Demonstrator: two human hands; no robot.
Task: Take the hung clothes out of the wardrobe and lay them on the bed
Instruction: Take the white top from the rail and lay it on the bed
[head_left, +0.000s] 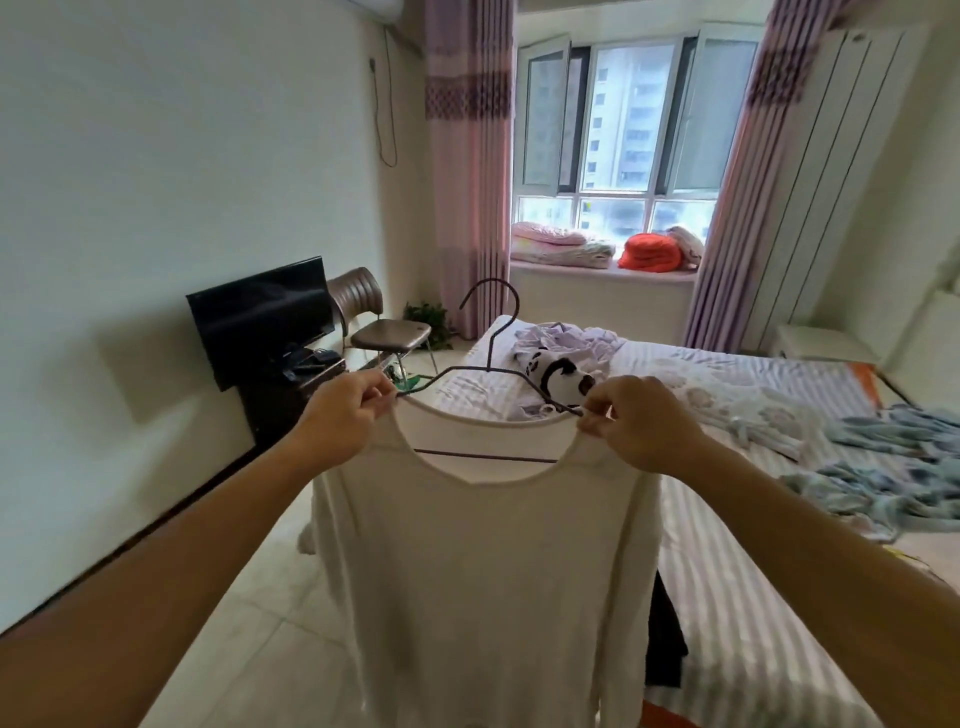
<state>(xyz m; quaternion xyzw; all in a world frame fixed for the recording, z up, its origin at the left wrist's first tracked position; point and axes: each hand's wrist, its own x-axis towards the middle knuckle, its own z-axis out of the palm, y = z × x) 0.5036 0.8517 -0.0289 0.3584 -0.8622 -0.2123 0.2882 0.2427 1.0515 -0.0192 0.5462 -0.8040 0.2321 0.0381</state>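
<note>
Your left hand (340, 415) and right hand (636, 423) pinch the shoulders of a soft cream top (483, 571) on a thin wire hanger (488, 332), near the striped bed (737, 571).

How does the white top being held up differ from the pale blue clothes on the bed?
The white top hangs full length on a wire hanger, pinched at its shoulders by the left hand and right hand; the pale blue clothes lie crumpled on the bed, with no hanger visible. The white top is plain off-white and smooth; the pale blue clothes are bunched and wrinkled. Both are light-coloured garments.
</note>
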